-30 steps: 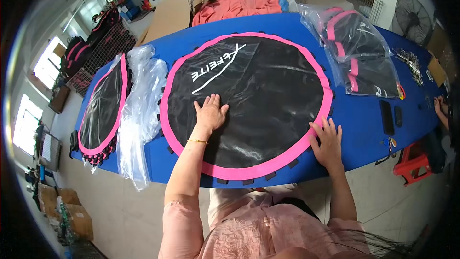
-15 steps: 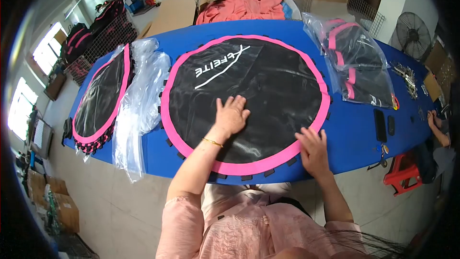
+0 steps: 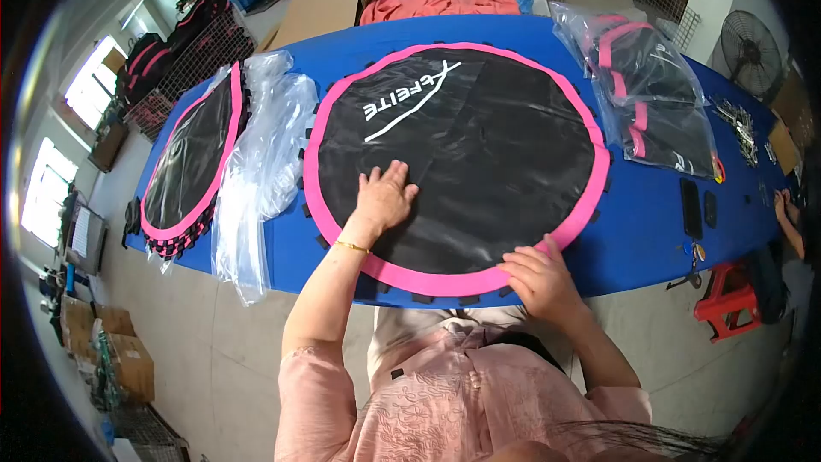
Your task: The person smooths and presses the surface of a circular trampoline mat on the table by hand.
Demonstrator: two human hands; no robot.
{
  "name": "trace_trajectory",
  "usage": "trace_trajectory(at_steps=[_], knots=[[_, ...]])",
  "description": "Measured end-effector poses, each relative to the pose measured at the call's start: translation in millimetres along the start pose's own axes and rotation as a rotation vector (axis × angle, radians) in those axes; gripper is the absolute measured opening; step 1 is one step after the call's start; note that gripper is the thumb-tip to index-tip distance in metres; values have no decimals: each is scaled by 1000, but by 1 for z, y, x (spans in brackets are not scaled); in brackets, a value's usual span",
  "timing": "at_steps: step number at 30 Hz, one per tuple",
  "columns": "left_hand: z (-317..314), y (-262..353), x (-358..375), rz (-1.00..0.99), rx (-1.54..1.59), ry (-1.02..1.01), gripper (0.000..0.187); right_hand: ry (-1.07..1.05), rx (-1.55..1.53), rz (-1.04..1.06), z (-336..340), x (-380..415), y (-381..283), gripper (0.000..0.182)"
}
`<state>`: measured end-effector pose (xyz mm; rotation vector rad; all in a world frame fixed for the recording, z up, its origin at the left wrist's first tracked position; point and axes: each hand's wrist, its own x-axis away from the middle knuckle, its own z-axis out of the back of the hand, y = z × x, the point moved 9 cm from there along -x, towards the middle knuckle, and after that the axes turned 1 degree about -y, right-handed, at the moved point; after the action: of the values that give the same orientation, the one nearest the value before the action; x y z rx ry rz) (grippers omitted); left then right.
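Note:
A round black trampoline mat (image 3: 492, 167) with a pink border and dark tabs around its edge lies flat, its white lettering toward the far left. My left hand (image 3: 385, 198) rests palm down on the black fabric, left of the middle, fingers stretched out. On the near right part of the pink border lies my right hand (image 3: 540, 281), its fingers extended over the rim and nothing seen in its grasp. Left of the mat are clear plastic bags (image 3: 265, 162) and a pile of similar mats (image 3: 192, 158), partly folded in view.
The blue table (image 3: 590, 269) carries bagged mats (image 3: 658, 94) at the far right, a dark phone-like object (image 3: 691, 207), scissors (image 3: 691, 257) and a heap of small metal parts (image 3: 737, 128). A red stool (image 3: 727, 304) and another person's hand (image 3: 785, 205) are at the right edge.
My left hand has slid left across the mat. My right hand has moved left and nearer to me, onto the near rim. The whole view has shifted slightly.

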<state>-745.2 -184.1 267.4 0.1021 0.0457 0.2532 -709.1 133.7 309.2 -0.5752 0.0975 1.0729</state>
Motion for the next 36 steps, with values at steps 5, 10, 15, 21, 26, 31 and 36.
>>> trace_trajectory(at_steps=[5,10,15,21,26,31,36], knots=[[1,61,27,-232,-34,18,61,159,-22,-137,24,30,34,13],[3,30,2,-121,-54,99,56,233,-71,-254,32,31,55,13],[4,-59,-24,164,-71,46,55,343,189,-322,30,31,73,24],[7,-10,-25,-1,56,73,52,280,176,-365,26,28,75,29],[-9,79,-17,-205,39,32,58,268,199,-365,24,29,76,28],[-3,43,-24,-125,13,91,55,314,214,-386,27,33,76,28],[0,-68,-33,132,-89,38,56,331,266,-424,26,37,76,28]])
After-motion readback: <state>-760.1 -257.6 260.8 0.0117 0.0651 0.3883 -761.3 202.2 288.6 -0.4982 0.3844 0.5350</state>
